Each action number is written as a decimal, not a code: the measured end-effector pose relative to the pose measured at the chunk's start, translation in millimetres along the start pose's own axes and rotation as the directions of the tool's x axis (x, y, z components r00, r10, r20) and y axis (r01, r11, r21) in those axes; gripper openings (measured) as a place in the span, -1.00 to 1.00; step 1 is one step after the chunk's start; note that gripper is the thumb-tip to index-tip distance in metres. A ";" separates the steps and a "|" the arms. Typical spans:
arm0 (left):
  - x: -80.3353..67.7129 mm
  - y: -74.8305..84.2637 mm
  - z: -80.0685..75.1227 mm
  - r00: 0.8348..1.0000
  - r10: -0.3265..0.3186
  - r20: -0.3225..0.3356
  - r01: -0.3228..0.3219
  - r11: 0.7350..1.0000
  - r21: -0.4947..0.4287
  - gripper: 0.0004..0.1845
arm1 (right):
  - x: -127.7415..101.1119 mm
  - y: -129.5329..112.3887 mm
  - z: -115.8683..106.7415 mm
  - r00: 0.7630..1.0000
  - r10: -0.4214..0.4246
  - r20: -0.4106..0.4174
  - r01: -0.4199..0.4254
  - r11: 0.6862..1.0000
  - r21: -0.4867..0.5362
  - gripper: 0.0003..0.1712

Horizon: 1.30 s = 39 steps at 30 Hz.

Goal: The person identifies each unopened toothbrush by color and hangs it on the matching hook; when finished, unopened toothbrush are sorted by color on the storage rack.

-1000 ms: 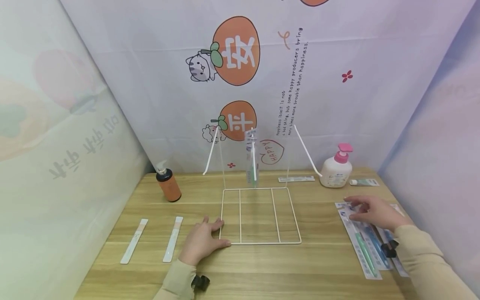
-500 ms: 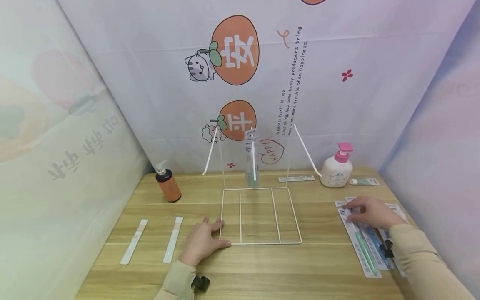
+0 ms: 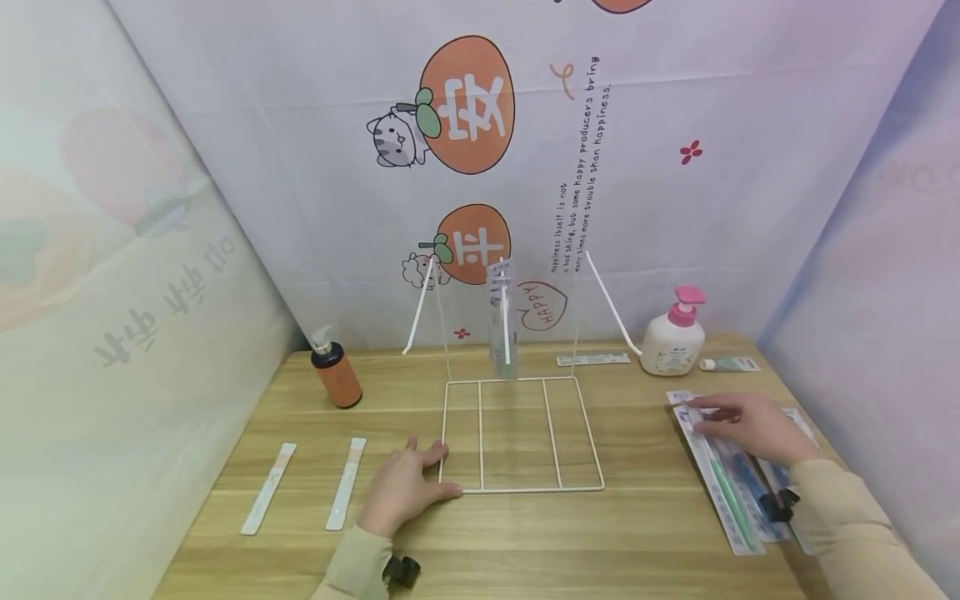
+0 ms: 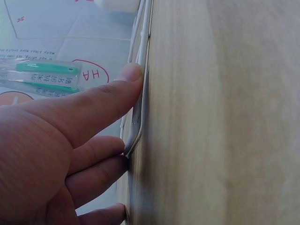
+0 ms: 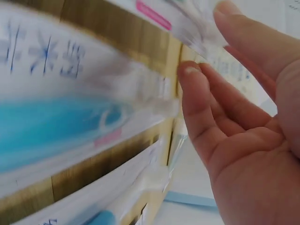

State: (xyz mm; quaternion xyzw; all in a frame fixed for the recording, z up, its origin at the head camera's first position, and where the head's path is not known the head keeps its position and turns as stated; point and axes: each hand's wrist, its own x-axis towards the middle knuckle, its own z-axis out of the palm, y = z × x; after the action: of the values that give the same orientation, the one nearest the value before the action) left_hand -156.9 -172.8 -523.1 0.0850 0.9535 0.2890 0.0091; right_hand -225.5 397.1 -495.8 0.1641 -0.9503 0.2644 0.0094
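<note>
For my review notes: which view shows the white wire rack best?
The head view: the whole white wire rack shows, base flat on the table and arms rising behind. The left wrist view shows only a wire edge under the left hand. The right wrist view shows none.

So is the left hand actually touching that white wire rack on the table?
Touching. The left wrist view shows the left hand with its thumb tip and curled fingers pressed against the white wire rack; the head view agrees, at the rack's near left corner.
</note>
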 end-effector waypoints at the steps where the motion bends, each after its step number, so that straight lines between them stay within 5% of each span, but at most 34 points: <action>1: 0.0 0.0 -0.3 1.000 0.001 -0.004 -0.001 1.000 -0.001 -0.19 | -0.3 -2.8 -1.1 1.000 -0.007 -0.018 0.007 1.000 0.004 -0.49; 10: -0.8 0.2 -1.2 1.000 -0.005 -0.002 0.005 1.000 -0.007 -0.19 | -1.2 -44.9 -2.3 0.969 -0.094 -0.229 0.118 0.988 0.096 -0.52; 15: 0.8 -1.0 -0.1 1.000 0.005 0.005 -0.005 1.000 -0.001 -0.18 | 7.0 -88.1 3.9 0.931 -0.138 -0.339 0.168 0.984 0.061 -0.53; 18: 1.4 -1.1 -0.2 1.000 0.009 0.006 -0.009 1.000 -0.001 -0.18 | 14.1 -117.4 10.7 0.891 -0.214 -0.401 0.268 0.960 0.083 -0.50; 23: 0.7 -0.4 0.2 1.000 0.014 0.003 -0.014 1.000 0.004 -0.18 | 21.7 -174.7 17.9 0.799 -0.333 -0.500 0.455 0.879 0.142 -0.42; 30: -0.4 1.0 -0.8 1.000 0.007 0.007 -0.007 1.000 -0.005 -0.19 | 22.0 -242.2 19.5 0.727 -0.374 -0.576 0.581 0.782 0.225 -0.36; 33: -0.5 0.4 -0.9 1.000 0.007 0.010 -0.007 1.000 -0.005 -0.19 | 22.1 -263.2 22.3 0.687 -0.386 -0.615 0.643 0.718 0.267 -0.33; 37: 0.4 -0.3 -0.7 1.000 0.015 0.012 -0.015 1.000 -0.001 -0.18 | 21.9 -285.9 24.9 0.629 -0.420 -0.654 0.722 0.628 0.291 -0.53; 39: 1.0 -0.8 -0.6 1.000 0.015 0.013 -0.015 1.000 0.004 -0.18 | 21.8 -295.7 26.0 0.602 -0.437 -0.668 0.745 0.609 0.273 -0.61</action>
State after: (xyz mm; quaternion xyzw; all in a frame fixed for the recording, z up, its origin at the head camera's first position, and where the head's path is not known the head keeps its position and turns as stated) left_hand -158.0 -173.6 -523.0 0.0939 0.9534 0.2866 0.0128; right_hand -150.6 138.8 -368.2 0.3977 -0.6775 0.5288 0.3211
